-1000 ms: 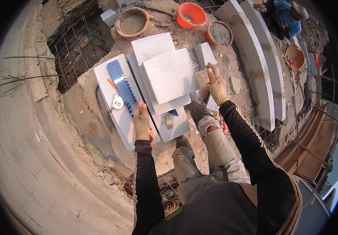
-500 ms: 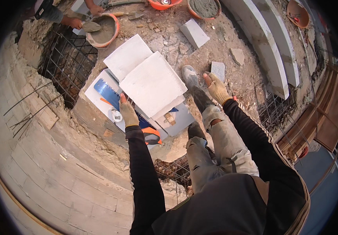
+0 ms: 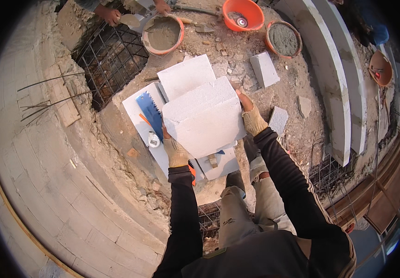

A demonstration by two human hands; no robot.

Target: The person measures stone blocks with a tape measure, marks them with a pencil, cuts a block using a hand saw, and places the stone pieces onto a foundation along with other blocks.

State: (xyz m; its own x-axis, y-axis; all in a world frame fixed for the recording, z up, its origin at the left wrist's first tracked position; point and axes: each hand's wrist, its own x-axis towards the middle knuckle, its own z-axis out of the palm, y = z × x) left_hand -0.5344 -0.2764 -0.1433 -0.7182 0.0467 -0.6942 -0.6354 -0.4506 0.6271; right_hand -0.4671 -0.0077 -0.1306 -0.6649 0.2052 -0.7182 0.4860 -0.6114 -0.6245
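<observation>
A white concrete block (image 3: 203, 127) is gripped at opposite sides by my gloved hands. Its front edge is tilted, so the top and one side face show. My left hand (image 3: 177, 152) holds the left side, with its fingers partly hidden. On the right side, my right hand (image 3: 253, 116) presses with the thumb near the upper corner. Behind it lies another white block (image 3: 186, 74). Partly covered by the held block is a handsaw with a blue blade (image 3: 149, 107). Beside the blade are an orange pencil-like stick (image 3: 145, 119) and a white tape measure (image 3: 153, 139).
At the upper left, a co-worker's hand (image 3: 112, 16) holds a trowel (image 3: 129, 20) beside a mortar bucket (image 3: 180, 37). An orange bucket (image 3: 251, 16) and another mortar bucket (image 3: 297, 48) stand behind. Rebar-lined pits (image 3: 109, 60) flank the rough ground; curved block walls (image 3: 332, 106) rise right.
Both hands, apart from the block before, now grip its sides. The block has been raised and tilted. The view has shifted, and the co-worker's trowel has moved away from the mortar bucket.
</observation>
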